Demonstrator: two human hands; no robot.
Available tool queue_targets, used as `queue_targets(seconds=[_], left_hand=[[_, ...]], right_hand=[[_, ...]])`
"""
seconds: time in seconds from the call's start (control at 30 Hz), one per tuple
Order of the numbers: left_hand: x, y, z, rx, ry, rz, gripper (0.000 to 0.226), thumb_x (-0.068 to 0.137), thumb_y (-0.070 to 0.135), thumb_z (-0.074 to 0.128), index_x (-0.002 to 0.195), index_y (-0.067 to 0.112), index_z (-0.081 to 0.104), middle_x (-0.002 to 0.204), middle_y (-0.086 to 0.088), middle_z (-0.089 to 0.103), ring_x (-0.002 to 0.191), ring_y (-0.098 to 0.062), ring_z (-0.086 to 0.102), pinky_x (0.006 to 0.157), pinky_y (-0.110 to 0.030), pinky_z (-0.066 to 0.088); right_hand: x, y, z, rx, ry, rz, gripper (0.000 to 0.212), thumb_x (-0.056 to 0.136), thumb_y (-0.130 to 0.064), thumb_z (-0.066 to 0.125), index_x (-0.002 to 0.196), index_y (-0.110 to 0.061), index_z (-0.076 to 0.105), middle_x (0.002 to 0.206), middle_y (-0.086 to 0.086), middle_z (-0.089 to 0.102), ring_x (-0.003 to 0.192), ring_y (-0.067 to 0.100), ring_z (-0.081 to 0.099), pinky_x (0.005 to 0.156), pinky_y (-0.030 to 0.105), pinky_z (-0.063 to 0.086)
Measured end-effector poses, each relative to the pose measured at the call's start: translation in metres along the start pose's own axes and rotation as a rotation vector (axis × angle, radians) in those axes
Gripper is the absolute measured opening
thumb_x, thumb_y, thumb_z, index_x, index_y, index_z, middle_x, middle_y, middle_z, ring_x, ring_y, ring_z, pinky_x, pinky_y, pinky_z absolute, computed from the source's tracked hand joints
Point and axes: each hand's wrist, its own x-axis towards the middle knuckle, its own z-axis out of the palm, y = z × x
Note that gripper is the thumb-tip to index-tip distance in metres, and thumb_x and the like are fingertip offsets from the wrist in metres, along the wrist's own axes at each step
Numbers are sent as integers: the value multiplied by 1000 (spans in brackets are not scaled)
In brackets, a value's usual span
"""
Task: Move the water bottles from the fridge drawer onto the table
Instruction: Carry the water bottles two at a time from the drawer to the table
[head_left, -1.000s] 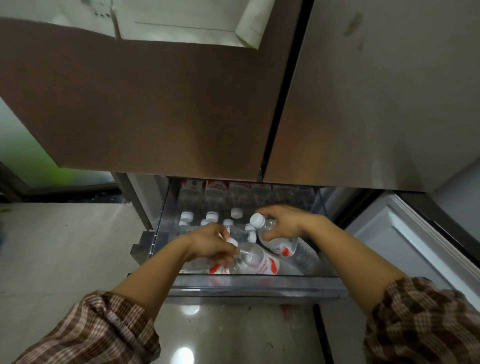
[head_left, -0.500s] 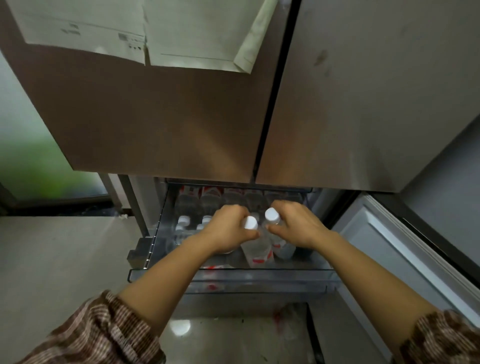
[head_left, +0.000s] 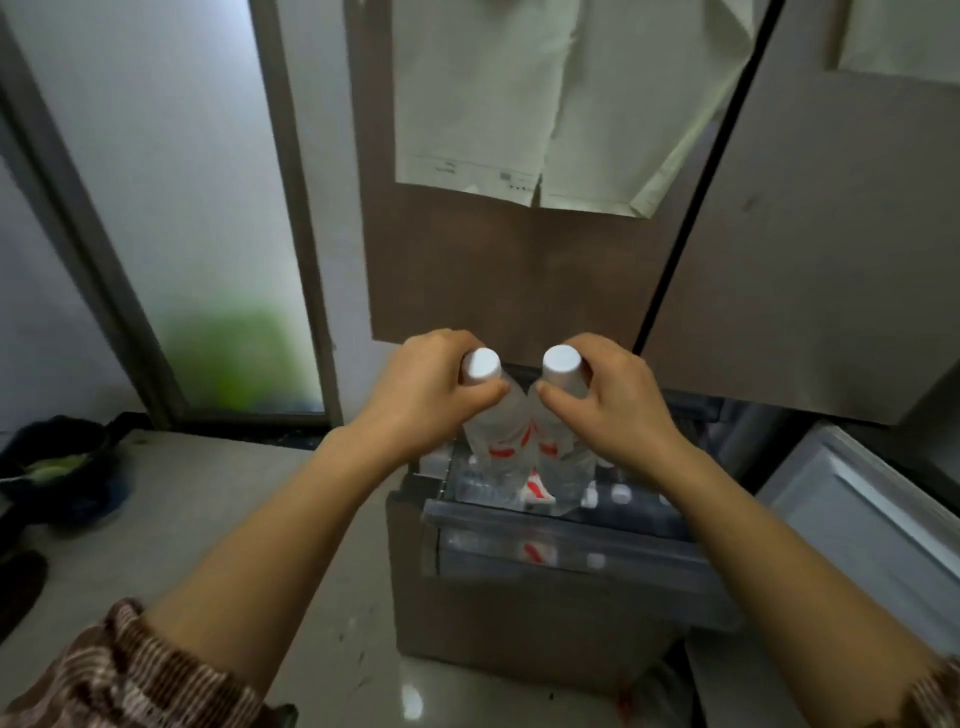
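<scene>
The left water bottle (head_left: 491, 434) and the right water bottle (head_left: 560, 441), both clear with red-and-white labels, are held upright side by side just above the open fridge drawer (head_left: 561, 540). The left water bottle is gripped at the neck by the left hand (head_left: 431, 397): the fingers are curled round it just beneath the white left cap (head_left: 481, 365), and the thumb is laid across the front. The right water bottle is gripped in the same manner by the right hand (head_left: 610, 402), beneath the white right cap (head_left: 561, 364). The shoulders of the two bottles are touching or very nearly so; which of these cannot be told. Their bases are blurred against the drawer's contents, so it cannot be told whether they rest on anything. Inside the drawer, more bottles (head_left: 618, 493) can be made out by their white caps and a red label behind the clear front wall. The drawer is set beneath two closed brown fridge doors (head_left: 519, 270), on which sheets of paper (head_left: 493, 104) are hung. Both forearms are bare, and a brown checked sleeve (head_left: 130, 675) is seen on the left arm. A pale glossy floor (head_left: 182, 519) is seen to the left, where a dark round object (head_left: 52, 457) of uncertain kind lies near a frosted glass panel (head_left: 208, 208).
</scene>
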Motion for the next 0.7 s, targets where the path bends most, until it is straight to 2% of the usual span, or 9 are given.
queue_targets(seconds=[0.07,0.17,0.23,0.33,0.4,0.47,0.6,0.7], left_hand=[[-24,-15,-35,27,50,-28,20,82,43,68,88,25,61,84,7,60,72,-11,54,55,-24,38],[-70,-44,-84,52,85,-128,26,82,43,68,86,18,63,83,3,65,75,-17,61,64,-39,55],[-107,-65,-115,63,93,-189,28,82,42,68,82,15,63,78,-1,65,70,-19,63,63,-43,57],[-170,-96,-159,142,87,-285,31,82,43,67,65,22,52,66,3,55,60,-16,55,51,-34,46],[-211,-119,-185,225,89,-359,31,81,46,66,68,20,56,68,2,57,65,-19,55,56,-35,45],[-252,-142,-208,254,95,-456,32,79,48,66,77,16,63,75,0,62,71,-20,59,62,-39,49],[-332,-190,-250,298,150,-684,29,77,47,66,69,20,58,69,3,58,68,-20,57,54,-32,40],[-387,-220,-283,349,221,-845,30,76,46,67,75,16,65,74,-2,64,70,-21,59,55,-29,38]], right_hand=[[2,-41,9,36,-7,-37,20,81,-29,70,92,-15,61,86,-2,61,76,16,55,65,34,46],[-4,-99,32,125,-66,-70,20,81,-31,71,93,-18,62,86,-5,62,75,9,56,65,31,48],[-13,-138,53,195,-140,-81,22,83,-33,71,97,-18,63,89,-5,63,78,7,57,67,29,50],[-33,-197,91,235,-233,-131,23,85,-36,69,95,-17,63,81,-6,60,71,8,54,65,33,47],[-46,-235,119,251,-294,-178,23,85,-38,68,93,-17,62,76,-7,57,68,8,52,61,31,44],[-59,-274,149,268,-347,-224,27,84,-39,69,91,-14,61,78,0,60,70,15,55,61,35,45],[-83,-360,204,293,-485,-355,29,85,-39,68,91,-11,60,81,3,60,73,20,56,64,37,46],[-98,-424,243,329,-596,-449,27,84,-36,68,94,-12,60,85,3,62,76,20,58,69,41,50]])
